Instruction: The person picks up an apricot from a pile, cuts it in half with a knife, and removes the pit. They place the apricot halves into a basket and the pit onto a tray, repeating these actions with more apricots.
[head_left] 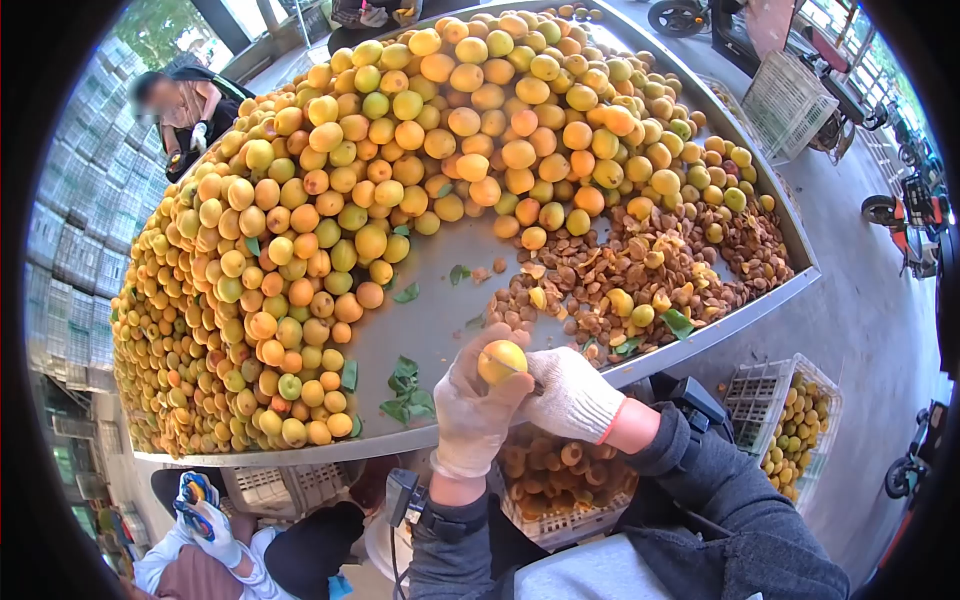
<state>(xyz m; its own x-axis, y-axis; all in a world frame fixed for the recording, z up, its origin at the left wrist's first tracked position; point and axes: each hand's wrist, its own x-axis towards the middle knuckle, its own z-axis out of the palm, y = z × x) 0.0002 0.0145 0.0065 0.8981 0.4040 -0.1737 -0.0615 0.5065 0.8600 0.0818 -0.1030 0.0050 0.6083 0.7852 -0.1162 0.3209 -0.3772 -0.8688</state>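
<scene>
My left hand (472,405), in a pale stained glove, is closed around a yellow apricot (502,362) above the near edge of the metal table. My right hand (572,392), in a white knit glove, is closed with its fingertips right beside the fruit. Something thin and dark shows at those fingertips, too small to name. Beyond my hands lies a heap of brown pits (590,290) mixed with bits of flesh. A great pile of whole apricots (300,230) covers much of the table.
Green leaves (405,395) lie on the metal tabletop (440,290). Below my hands is a crate of apricot pieces (565,475). A crate of whole apricots (795,430) stands on the floor at right. Gloved co-workers sit at lower left (215,535) and upper left (195,110).
</scene>
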